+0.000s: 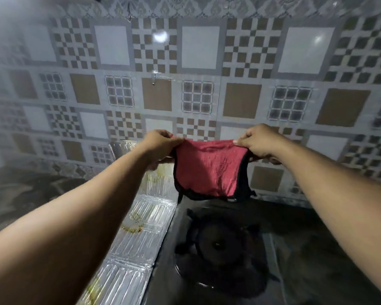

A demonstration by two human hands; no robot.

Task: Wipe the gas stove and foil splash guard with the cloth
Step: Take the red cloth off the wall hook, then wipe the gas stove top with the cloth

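Cloth (209,170) held up in the air over the far edge of the gas stove (224,249), stretched between both hands; its long axis runs left to right, top edge taut, lower part hanging free, apart from the stove top below it. Left hand (161,146) pinches the top left corner, right hand (260,144) pinches the top right corner; fingers of both curled round the fabric. The foil splash guard (139,234) lies below and to the left of the cloth, a ribbed strip running from near-left toward the far wall, so the left hand is the nearer one to it; the burner sits directly below and nearer than the cloth. Judgement: wiping not yet started; next move is downward, left for foil or straight down for stove. Cloth: pink-red, textured weave, dark trim along sides and bottom, looks limp. Foil shows yellowish-brown stains in several spots. Stove surface dark, detail hard to read. Patterned tile wall (198,91) behind.
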